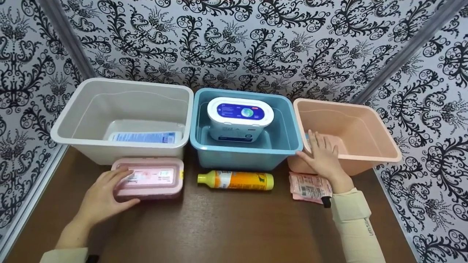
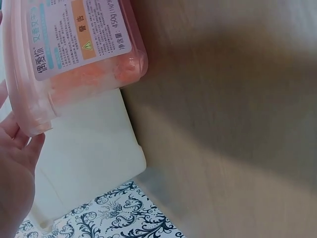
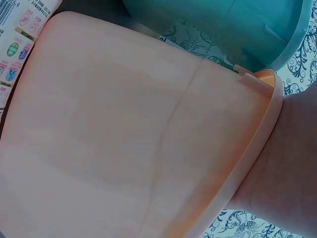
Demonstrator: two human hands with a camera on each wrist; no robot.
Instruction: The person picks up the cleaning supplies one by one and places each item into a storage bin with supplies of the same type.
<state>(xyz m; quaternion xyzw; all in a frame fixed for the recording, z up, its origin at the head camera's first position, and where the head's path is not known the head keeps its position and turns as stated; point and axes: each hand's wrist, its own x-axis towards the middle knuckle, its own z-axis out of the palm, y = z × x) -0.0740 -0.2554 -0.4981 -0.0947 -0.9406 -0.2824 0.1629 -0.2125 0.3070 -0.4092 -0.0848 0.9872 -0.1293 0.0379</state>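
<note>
My left hand (image 1: 102, 195) is at the left end of a pink lidded plastic box (image 1: 151, 191), fingers across its lid and thumb apart along the front. In the left wrist view, fingertips touch the lid's edge, and an orange-pink filling shows through the box (image 2: 94, 79). Over the front rim of a peach bin (image 1: 360, 124) reaches my right hand (image 1: 323, 155), fingers spread and extended inside. Something small and blue beside those fingers is mostly hidden. A pink printed packet (image 1: 309, 188) lies on the table below the right wrist. The right wrist view shows mainly the bin's outer wall (image 3: 109, 124).
A grey-white bin (image 1: 128, 146) holds a blue-and-white packet (image 1: 144, 137). In the middle, a blue bin (image 1: 241, 157) contains a white tub with a blue label (image 1: 239, 111). A yellow-orange bottle (image 1: 241, 180) lies on the brown table (image 1: 219, 226). Patterned walls stand behind.
</note>
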